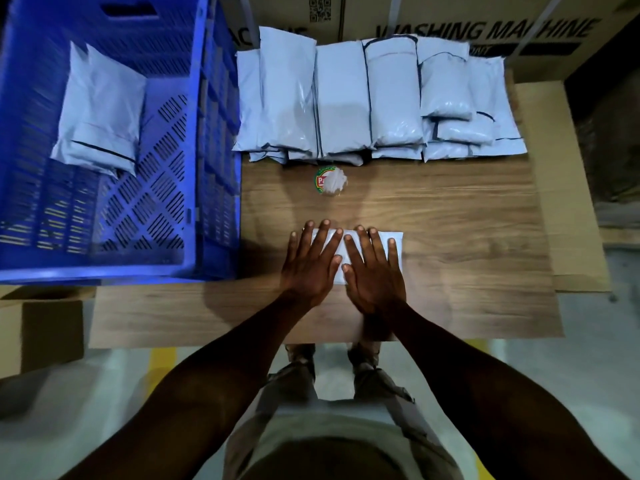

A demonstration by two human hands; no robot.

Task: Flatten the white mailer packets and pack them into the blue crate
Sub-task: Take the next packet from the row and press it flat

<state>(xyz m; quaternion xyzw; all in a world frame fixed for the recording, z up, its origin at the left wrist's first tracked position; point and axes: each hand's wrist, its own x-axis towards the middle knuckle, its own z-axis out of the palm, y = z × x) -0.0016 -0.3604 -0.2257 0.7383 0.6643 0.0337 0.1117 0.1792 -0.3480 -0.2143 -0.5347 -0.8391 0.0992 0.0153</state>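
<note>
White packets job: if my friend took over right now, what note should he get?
Left hand and right hand: both flat, fingers straight, pressing one white packet on the wooden table.
Blue crate: on the left, with packed packets lying in its far corner, at least two.
Waiting pile of packets: lined up along the far side of the table, in front of cardboard boxes.
A small round labelled thing sits between the pile and the hands.
Done: a few packed.
Left: finish flattening this one, put it in the crate, then the pile.

The crate (194,140) is bright blue. The packets (346,102) are white with thin dark lines. The table (450,220) is brown wood.
</note>
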